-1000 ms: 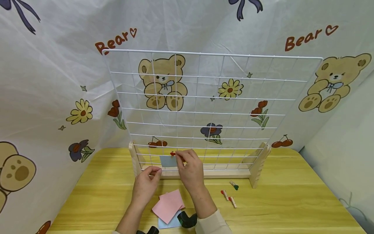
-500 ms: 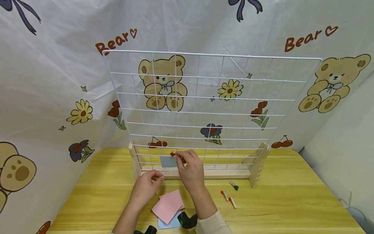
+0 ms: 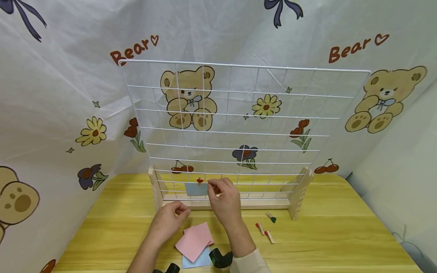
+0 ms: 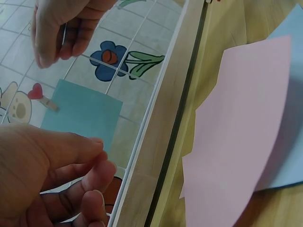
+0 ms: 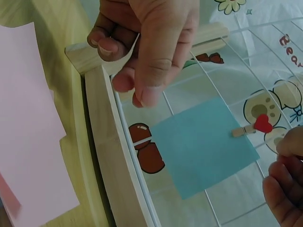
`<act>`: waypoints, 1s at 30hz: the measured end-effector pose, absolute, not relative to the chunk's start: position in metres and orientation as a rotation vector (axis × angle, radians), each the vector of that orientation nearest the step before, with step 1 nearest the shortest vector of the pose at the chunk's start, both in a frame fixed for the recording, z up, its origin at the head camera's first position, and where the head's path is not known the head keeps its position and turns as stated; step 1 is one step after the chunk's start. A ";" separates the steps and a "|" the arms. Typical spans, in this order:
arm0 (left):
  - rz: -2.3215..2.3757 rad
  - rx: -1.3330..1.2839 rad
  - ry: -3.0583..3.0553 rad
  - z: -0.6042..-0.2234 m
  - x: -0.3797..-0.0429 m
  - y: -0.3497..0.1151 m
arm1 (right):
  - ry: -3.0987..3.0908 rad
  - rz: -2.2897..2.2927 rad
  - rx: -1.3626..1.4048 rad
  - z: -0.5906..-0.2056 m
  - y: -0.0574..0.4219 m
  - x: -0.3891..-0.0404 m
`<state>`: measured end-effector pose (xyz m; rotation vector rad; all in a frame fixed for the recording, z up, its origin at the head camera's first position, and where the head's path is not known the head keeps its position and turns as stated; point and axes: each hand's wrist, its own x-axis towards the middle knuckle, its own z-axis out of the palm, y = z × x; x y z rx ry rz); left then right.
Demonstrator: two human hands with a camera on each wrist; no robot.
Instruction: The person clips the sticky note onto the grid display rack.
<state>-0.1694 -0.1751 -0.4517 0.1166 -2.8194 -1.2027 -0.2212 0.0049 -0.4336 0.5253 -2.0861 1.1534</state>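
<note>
A blue paper note [image 3: 196,189] hangs low on the white wire grid [image 3: 238,133]. At its upper edge sits a small wooden clothespin with a red heart [image 3: 200,180], seen closer in the right wrist view, gripping note and wire [image 5: 242,131]. My right hand [image 3: 225,201] is just right of the clothespin, fingers loosely bent; the right wrist view shows a gap between fingertips and clothespin. Lower left of the note, my left hand [image 3: 170,219] hovers by the grid's bottom bar, fingers relaxed and holding nothing. In the left wrist view its thumb [image 4: 78,146] overlaps the note's lower part.
Pink paper notes [image 3: 194,242] lie over a blue one [image 3: 198,259] in front of the grid. Several loose clothespins, one with a green heart [image 3: 271,217], lie to the right. A wooden base [image 3: 266,204] supports the grid; a printed cloth hangs behind.
My left hand has drawn down from the note toward the table. My right fingertips have slid slightly right, away from the heart clothespin, which stays on the note. The head view has shifted a little.
</note>
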 end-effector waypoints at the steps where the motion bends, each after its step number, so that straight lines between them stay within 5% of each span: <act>1: -1.203 0.113 -2.823 -0.451 -0.169 -0.175 | -2.097 1.163 0.525 -0.434 0.006 -0.221; 30: -1.194 0.078 -2.896 -0.451 -0.166 -0.175 | -2.362 1.178 0.359 -0.446 0.045 -0.205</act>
